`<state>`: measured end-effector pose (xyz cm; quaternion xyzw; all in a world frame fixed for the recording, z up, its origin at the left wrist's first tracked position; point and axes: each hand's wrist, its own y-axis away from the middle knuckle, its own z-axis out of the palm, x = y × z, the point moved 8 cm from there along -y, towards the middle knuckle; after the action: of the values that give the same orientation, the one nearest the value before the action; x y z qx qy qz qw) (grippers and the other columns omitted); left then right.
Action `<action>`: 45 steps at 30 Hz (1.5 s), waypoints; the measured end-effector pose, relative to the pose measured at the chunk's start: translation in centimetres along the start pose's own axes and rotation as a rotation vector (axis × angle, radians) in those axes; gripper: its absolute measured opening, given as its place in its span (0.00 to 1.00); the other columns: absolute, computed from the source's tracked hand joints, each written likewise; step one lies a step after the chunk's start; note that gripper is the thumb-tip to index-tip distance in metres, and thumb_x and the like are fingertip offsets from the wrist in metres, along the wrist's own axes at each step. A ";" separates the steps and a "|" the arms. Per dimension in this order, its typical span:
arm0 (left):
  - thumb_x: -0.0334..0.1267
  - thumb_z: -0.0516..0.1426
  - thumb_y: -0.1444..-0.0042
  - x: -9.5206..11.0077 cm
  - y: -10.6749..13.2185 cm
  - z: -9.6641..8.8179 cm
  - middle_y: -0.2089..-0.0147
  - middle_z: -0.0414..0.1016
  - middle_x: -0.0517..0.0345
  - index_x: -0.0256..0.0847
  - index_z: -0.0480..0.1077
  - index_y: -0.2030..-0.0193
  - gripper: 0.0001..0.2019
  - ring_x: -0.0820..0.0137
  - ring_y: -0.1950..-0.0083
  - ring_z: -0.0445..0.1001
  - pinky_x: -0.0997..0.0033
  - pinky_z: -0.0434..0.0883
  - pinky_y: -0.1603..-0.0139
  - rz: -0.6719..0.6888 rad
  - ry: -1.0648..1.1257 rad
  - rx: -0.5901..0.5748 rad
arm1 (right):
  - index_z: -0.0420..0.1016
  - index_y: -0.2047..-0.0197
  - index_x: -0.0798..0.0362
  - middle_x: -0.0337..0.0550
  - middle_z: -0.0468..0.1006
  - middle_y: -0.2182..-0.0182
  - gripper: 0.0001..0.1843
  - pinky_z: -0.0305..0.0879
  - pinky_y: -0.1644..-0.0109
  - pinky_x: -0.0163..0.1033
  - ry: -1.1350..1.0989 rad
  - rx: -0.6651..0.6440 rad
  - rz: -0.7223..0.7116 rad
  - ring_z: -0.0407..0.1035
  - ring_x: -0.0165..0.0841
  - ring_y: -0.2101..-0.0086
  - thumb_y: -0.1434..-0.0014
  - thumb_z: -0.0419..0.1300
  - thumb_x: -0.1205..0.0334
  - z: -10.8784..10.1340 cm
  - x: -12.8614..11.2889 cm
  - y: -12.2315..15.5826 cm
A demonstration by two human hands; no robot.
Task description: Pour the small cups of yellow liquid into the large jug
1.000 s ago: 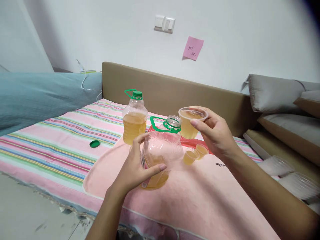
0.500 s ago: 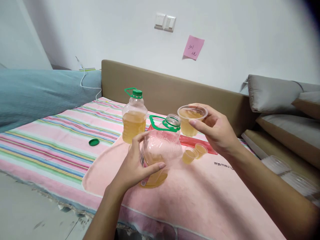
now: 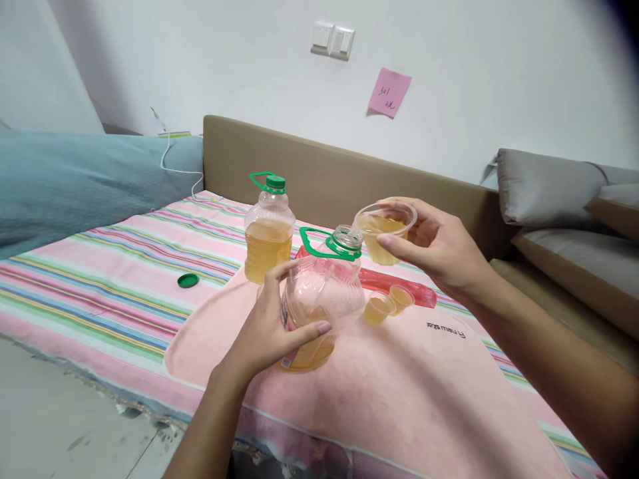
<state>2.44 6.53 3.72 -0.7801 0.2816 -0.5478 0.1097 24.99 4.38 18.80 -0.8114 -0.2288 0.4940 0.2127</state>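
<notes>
My left hand (image 3: pixel 282 326) grips the side of a clear plastic bottle (image 3: pixel 324 286) with a green loop handle. Its mouth is uncapped, and yellowish liquid lies in its lower part. In my right hand (image 3: pixel 424 243) is a clear plastic cup (image 3: pixel 385 233) of yellowish liquid, held by the rim and side. The cup tilts left, its lip at the bottle's mouth; whether liquid flows I cannot tell. Two small cups (image 3: pixel 379 309) with yellow liquid stand behind the bottle. A second bottle (image 3: pixel 269 233), green-capped and part full, stands farther back on the left.
A green cap (image 3: pixel 188 280) lies on the striped sheet (image 3: pixel 124 266) at left. A pink cloth (image 3: pixel 424 399) lies under the bottle, with a red plastic wrapper (image 3: pixel 399 287) behind. A tan headboard (image 3: pixel 309 166) borders the back; grey cushions (image 3: pixel 564 193) are stacked at right.
My right hand has tipped the cup leftward so that its lip comes to the bottle's mouth. My left hand and the bottle stay in place.
</notes>
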 end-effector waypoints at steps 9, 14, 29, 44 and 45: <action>0.60 0.71 0.46 0.0 0.1 0.0 0.24 0.59 0.46 0.53 0.51 0.28 0.47 0.46 0.21 0.58 0.37 0.59 0.22 -0.005 0.000 0.000 | 0.80 0.46 0.44 0.42 0.81 0.45 0.21 0.76 0.40 0.53 0.053 -0.039 -0.029 0.75 0.48 0.44 0.40 0.76 0.55 -0.2 -0.5 -0.4; 0.60 0.71 0.46 0.0 0.3 -0.1 0.24 0.59 0.46 0.53 0.50 0.27 0.48 0.46 0.21 0.58 0.38 0.60 0.22 -0.002 -0.008 0.000 | 0.81 0.47 0.44 0.42 0.81 0.45 0.21 0.76 0.38 0.54 0.108 -0.048 -0.049 0.74 0.51 0.43 0.41 0.77 0.52 -0.3 -0.9 -0.5; 0.60 0.70 0.45 0.2 0.0 0.0 0.25 0.59 0.47 0.54 0.50 0.27 0.47 0.47 0.21 0.58 0.38 0.61 0.23 -0.003 -0.019 -0.005 | 0.83 0.49 0.43 0.41 0.81 0.48 0.19 0.74 0.37 0.56 0.225 -0.085 -0.102 0.74 0.52 0.45 0.43 0.76 0.55 -0.1 -2.7 -0.7; 0.61 0.71 0.46 0.1 0.2 0.0 0.25 0.59 0.46 0.54 0.51 0.28 0.47 0.45 0.22 0.59 0.36 0.60 0.23 -0.014 -0.010 -0.010 | 0.79 0.43 0.45 0.42 0.82 0.47 0.27 0.71 0.34 0.58 0.337 -0.101 -0.066 0.75 0.53 0.45 0.45 0.75 0.54 -0.5 -3.2 -0.8; 0.61 0.71 0.46 0.1 0.2 0.0 0.25 0.59 0.47 0.54 0.51 0.28 0.47 0.45 0.22 0.59 0.36 0.60 0.23 -0.015 -0.012 -0.013 | 0.79 0.43 0.45 0.42 0.82 0.47 0.27 0.71 0.34 0.58 0.343 -0.104 -0.069 0.75 0.52 0.45 0.45 0.75 0.54 -0.5 -3.3 -0.8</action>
<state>2.42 6.32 3.70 -0.7862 0.2784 -0.5422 0.1020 23.97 3.05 21.79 -0.8853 -0.2423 0.3282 0.2233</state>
